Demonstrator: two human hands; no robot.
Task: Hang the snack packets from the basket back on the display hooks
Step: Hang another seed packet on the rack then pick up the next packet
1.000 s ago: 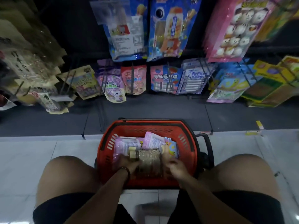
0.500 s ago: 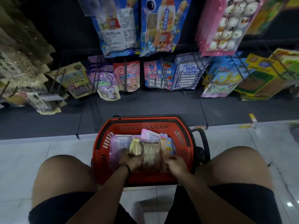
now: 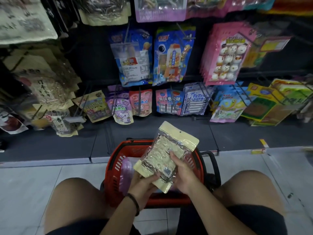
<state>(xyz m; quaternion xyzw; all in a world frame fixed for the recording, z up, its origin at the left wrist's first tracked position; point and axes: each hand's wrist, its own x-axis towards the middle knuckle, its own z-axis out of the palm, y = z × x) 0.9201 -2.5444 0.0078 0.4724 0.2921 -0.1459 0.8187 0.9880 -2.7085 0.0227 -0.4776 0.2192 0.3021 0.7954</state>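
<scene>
Both hands hold one cream-edged packet (image 3: 163,157) with a clear window, raised above the red basket (image 3: 113,168) that stands on the floor between the knees. The left hand (image 3: 144,182) closes its grip on the packet's lower edge at 7 o'clock; the right hand (image 3: 183,172) grips the side at 4 o'clock, fingers (image 3: 175,156) laid across the window. The packet tilts, its hang hole toward 1 o'clock. A purple packet (image 3: 126,173) lies in the basket, under the left hand. At 12 o'clock, beyond the basket, hooks (image 3: 171,99) carry rows of hanging packets.
</scene>
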